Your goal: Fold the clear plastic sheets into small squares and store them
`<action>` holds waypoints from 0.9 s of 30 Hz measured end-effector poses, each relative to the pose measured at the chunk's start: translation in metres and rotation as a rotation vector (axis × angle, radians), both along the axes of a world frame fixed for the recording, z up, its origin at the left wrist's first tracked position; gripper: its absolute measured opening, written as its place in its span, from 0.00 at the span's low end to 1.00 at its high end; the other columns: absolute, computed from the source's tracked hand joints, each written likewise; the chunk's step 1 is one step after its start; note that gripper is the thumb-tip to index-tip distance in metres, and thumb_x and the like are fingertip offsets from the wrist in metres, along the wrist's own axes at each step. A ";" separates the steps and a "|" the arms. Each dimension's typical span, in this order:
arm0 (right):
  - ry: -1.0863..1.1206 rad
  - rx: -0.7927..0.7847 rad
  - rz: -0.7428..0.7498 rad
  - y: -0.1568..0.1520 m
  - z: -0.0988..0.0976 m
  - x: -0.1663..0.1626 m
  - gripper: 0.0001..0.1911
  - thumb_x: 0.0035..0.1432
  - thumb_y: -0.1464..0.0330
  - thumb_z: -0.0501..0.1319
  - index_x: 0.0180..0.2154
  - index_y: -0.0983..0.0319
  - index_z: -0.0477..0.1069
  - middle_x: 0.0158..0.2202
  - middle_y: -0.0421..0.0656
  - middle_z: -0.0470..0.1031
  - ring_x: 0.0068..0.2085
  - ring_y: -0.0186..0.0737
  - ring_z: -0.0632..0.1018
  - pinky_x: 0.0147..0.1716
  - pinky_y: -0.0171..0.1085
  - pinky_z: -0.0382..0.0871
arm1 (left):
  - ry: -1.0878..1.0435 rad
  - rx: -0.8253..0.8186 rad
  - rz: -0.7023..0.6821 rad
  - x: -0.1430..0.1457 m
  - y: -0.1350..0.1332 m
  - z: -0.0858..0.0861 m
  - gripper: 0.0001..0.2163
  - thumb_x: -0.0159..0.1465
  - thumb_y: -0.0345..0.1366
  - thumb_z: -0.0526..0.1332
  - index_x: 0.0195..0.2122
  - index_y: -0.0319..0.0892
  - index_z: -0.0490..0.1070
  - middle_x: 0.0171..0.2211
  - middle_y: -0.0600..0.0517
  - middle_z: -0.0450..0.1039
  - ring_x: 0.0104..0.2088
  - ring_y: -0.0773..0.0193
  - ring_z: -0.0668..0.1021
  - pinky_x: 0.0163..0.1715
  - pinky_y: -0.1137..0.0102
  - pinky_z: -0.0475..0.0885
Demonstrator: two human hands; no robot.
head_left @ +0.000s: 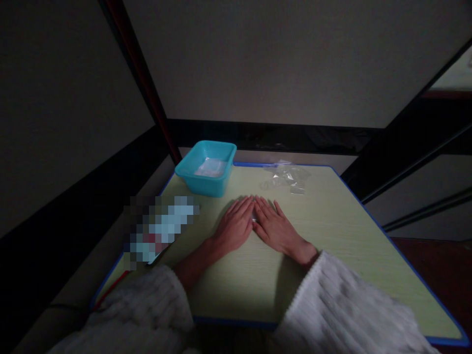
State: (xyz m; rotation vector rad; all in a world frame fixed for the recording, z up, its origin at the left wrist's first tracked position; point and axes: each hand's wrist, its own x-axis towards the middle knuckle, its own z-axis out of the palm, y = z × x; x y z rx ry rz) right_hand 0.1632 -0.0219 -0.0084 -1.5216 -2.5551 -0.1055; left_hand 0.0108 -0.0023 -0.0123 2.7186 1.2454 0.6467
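Observation:
My left hand (pixel 236 222) lies palm down on the table, fingers stretched out and pointing away from me. Beside it my right hand (pixel 273 225) also rests flat, its fingertips close to those of the left. Between the two hands shows a small piece of something clear and shiny, perhaps plastic (pixel 254 216); most of it is hidden under the palms. Beyond the right hand, crumpled clear plastic bags (pixel 287 176) lie near the far edge of the table.
A turquoise plastic basin (pixel 206 186) stands at the back left, with flat whitish sheets (pixel 211 167) inside. A blurred-out, light blue long object (pixel 165 228) lies at the left edge, a red cord beside it. The pale table (pixel 339 236) has a blue rim; walls stand behind.

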 end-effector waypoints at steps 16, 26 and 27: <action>-0.058 -0.074 -0.011 0.001 -0.007 0.002 0.29 0.61 0.65 0.41 0.60 0.74 0.48 0.62 0.55 0.46 0.62 0.46 0.50 0.58 0.51 0.45 | 0.250 0.013 0.006 0.002 -0.002 -0.011 0.23 0.64 0.35 0.43 0.58 0.28 0.52 0.61 0.37 0.49 0.61 0.57 0.53 0.58 0.60 0.49; -0.042 -0.087 0.003 0.003 -0.009 0.004 0.29 0.61 0.64 0.40 0.60 0.72 0.48 0.63 0.54 0.46 0.62 0.46 0.49 0.58 0.52 0.45 | 0.244 0.011 0.006 0.002 -0.001 -0.013 0.22 0.64 0.35 0.43 0.57 0.29 0.53 0.60 0.37 0.51 0.61 0.57 0.54 0.58 0.60 0.50; -0.046 -0.091 0.005 0.003 -0.009 0.003 0.29 0.61 0.64 0.40 0.60 0.72 0.48 0.63 0.54 0.45 0.62 0.46 0.49 0.58 0.52 0.45 | 0.244 0.011 0.007 0.002 -0.001 -0.013 0.22 0.64 0.35 0.43 0.57 0.29 0.54 0.60 0.37 0.51 0.61 0.57 0.54 0.58 0.60 0.50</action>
